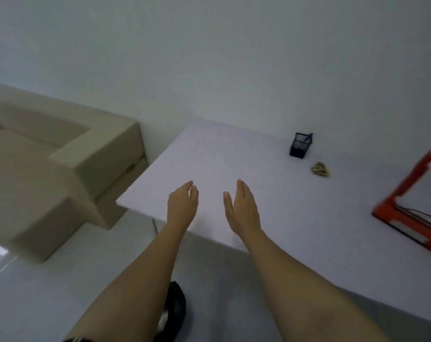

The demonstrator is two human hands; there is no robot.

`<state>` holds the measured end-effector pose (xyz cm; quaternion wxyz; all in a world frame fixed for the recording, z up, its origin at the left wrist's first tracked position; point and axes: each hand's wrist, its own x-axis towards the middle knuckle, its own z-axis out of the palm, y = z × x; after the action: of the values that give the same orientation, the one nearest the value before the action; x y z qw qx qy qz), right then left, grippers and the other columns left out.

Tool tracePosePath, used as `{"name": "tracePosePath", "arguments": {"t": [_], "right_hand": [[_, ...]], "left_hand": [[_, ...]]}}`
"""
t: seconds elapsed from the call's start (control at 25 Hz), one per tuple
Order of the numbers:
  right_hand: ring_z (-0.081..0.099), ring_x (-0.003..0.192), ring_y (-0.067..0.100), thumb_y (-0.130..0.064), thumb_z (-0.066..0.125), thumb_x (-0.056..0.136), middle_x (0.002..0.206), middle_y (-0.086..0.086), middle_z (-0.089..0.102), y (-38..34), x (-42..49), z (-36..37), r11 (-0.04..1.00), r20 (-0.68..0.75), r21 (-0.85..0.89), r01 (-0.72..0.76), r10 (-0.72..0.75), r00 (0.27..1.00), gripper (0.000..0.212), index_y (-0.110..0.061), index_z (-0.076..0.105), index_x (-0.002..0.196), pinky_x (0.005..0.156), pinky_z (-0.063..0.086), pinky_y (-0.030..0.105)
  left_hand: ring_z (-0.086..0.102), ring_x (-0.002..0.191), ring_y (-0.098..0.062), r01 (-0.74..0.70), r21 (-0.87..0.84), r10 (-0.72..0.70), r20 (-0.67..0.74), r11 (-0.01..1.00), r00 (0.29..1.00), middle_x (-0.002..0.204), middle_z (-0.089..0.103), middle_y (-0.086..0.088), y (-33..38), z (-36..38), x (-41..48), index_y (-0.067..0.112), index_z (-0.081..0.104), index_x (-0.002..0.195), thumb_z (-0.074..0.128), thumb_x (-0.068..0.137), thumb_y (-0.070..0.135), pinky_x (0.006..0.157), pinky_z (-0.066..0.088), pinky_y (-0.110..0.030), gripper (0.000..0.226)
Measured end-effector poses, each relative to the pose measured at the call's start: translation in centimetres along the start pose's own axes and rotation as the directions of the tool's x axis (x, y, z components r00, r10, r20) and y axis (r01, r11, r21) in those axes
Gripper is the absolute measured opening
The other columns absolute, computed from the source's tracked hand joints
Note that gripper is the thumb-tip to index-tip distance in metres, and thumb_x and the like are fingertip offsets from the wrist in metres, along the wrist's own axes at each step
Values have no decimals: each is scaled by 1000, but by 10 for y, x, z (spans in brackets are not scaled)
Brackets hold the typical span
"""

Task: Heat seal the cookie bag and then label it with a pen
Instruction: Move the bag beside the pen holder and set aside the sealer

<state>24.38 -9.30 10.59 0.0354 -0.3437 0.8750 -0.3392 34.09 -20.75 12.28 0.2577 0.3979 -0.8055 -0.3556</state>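
Note:
Both my hands hover over the near left part of a white table point(234, 154). My left hand point(182, 206) is empty with its fingers loosely curved. My right hand point(242, 208) is flat and empty, fingers apart. A small cookie bag point(321, 170) lies on the table to the far right of my hands. Behind it stands a dark mesh pen holder point(300, 145) with a blue pen point(308, 137) sticking out. A red heat sealer point(411, 206) with its arm raised sits at the right edge of the view, partly cut off.
A beige sofa point(61, 174) stands left of the table, close to its corner. A plain white wall runs behind the table. A dark shoe point(176, 309) shows on the pale glossy floor below my arms.

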Motion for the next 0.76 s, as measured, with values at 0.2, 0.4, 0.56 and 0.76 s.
{"name": "tracePosePath", "arguments": {"t": [0.2,0.4,0.56,0.76], "right_hand": [[15,143,24,-41,31,98,155,13,16,128,-8,-125,975,-209,-28,-221,210,955,63,-5,11,146,116,13,33],[19,141,27,-38,35,97,153,17,22,260,-39,-224,902,-334,-85,-423,374,865,63,-1,17,145,115,16,34],[21,141,28,-37,39,97,152,17,23,352,-49,-289,841,-381,-78,-536,472,795,63,-1,19,144,115,18,36],[42,127,33,-42,41,93,138,18,42,418,-50,-332,777,-404,-7,-629,573,713,61,-1,33,138,106,37,42]], "left_hand": [[46,128,-27,-208,-52,214,246,977,945,138,50,-14,112,101,-9,2,44,135,38,99,25,107,32,-32,43],[44,129,-29,-288,-99,304,376,952,875,139,48,-16,195,204,-25,2,41,137,37,99,25,107,32,-34,45],[45,128,-29,-300,-111,317,449,948,836,139,48,-17,250,286,-34,2,41,137,37,99,25,107,32,-34,44],[47,126,-30,-324,-116,335,516,939,788,136,51,-17,294,359,-39,3,43,135,38,99,25,105,34,-34,43]]}}
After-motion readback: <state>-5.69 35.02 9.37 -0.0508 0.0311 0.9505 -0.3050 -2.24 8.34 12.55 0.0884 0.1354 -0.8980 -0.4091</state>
